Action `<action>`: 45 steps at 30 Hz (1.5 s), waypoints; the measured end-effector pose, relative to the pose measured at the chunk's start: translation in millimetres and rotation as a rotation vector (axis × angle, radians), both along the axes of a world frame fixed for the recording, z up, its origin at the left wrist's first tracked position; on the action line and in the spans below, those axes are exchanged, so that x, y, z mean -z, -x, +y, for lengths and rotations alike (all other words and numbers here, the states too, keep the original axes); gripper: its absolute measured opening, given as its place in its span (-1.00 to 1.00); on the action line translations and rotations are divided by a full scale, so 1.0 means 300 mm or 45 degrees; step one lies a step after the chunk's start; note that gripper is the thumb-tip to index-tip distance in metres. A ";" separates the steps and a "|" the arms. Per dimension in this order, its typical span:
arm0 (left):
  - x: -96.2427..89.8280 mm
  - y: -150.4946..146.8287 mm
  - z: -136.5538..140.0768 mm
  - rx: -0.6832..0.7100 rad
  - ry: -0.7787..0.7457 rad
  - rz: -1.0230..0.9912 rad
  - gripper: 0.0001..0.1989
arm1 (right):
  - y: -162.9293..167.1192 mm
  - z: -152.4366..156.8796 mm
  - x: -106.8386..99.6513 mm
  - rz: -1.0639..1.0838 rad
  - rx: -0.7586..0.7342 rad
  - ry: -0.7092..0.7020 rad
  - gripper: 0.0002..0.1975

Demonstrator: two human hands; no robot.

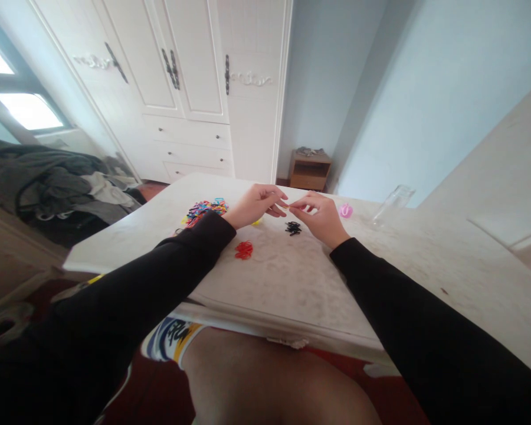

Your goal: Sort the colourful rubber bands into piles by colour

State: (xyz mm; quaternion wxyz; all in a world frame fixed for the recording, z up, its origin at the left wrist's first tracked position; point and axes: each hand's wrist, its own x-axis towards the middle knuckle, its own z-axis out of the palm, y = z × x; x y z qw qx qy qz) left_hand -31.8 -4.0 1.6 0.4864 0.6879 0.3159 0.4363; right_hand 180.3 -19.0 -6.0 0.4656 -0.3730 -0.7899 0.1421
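My left hand point(257, 204) and my right hand point(319, 216) meet above the far part of the table, fingertips almost touching. Between them a small yellow-orange rubber band point(286, 206) is held, its outline partly hidden by the fingers. The right thumb and forefinger pinch it; the left fingers are curved around its other side. Just below the hands lies a little pile of black rubber bands point(293, 228). Red rubber bands point(243, 250) form another pile nearer to me. A mixed, many-coloured heap of bands point(203, 211) sits left of my left hand, and a bit of yellow point(255, 222) shows under it.
On the pale table point(283, 283), a pink pile point(346, 211) lies right of my right hand, with a clear glass point(393, 205) farther right. Clothes point(48, 183) are heaped at the left. A white wardrobe point(194, 71) and a small wooden cabinet point(310, 170) stand beyond.
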 end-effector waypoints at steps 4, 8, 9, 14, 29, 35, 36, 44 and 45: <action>-0.010 0.012 -0.009 -0.016 -0.158 0.115 -0.78 | -0.007 0.002 -0.001 0.019 0.027 -0.019 -0.78; -0.005 0.007 -0.015 -0.052 -0.242 0.206 -0.79 | -0.012 0.005 -0.001 0.031 0.023 -0.020 -0.73; -0.004 0.004 -0.016 -0.059 -0.237 0.213 -0.80 | -0.013 0.006 0.000 0.033 0.017 -0.020 -0.73; -0.003 -0.005 -0.011 -0.092 -0.240 0.241 -0.81 | -0.006 0.004 0.001 0.029 0.005 -0.019 -0.79; -0.012 0.033 0.024 -0.226 -0.321 0.224 -0.88 | -0.046 0.031 -0.014 0.192 0.270 -0.047 -0.87; -0.007 0.006 0.001 -0.111 -0.309 0.237 -0.87 | -0.007 0.007 -0.003 0.100 0.040 0.027 -0.87; -0.007 0.007 0.001 -0.109 -0.312 0.238 -0.86 | -0.009 0.007 -0.003 0.102 0.034 0.028 -0.87; -0.006 0.014 0.001 -0.129 -0.308 0.223 -0.91 | -0.020 0.000 -0.001 0.087 0.022 0.046 -0.79; -0.004 0.014 0.002 -0.127 -0.304 0.225 -0.91 | -0.019 0.000 -0.002 0.089 0.022 0.040 -0.80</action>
